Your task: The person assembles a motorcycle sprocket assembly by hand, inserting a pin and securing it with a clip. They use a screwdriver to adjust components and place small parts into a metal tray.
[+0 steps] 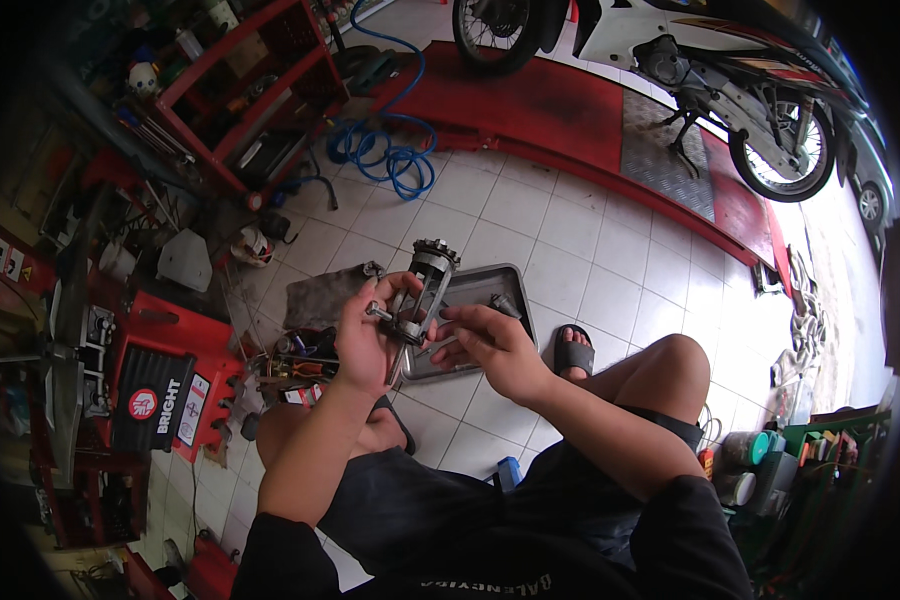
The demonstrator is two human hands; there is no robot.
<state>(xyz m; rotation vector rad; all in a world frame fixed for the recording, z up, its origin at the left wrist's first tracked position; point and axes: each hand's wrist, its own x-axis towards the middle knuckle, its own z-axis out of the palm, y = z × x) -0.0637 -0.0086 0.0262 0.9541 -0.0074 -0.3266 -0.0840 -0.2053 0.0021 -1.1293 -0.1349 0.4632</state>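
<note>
My left hand [365, 340] grips a metal puller-like tool [425, 290] with a toothed round top, two long arms and a bolt sticking out at its side. My right hand [495, 345] pinches the tool's lower part from the right, fingers closed on a small metal piece there. Both hands hold it above a grey metal tray [490, 285] that lies on the white tiled floor. I sit low, knees apart, with a sandalled foot [573, 352] just right of the tray.
A grey rag [325, 295] lies left of the tray, with loose hand tools [295, 360] beside a red tool box [165, 395]. A red shelf rack [255, 95] and blue coiled hose [395, 150] stand behind. A motorcycle [740, 90] rests on a red lift ramp [560, 110].
</note>
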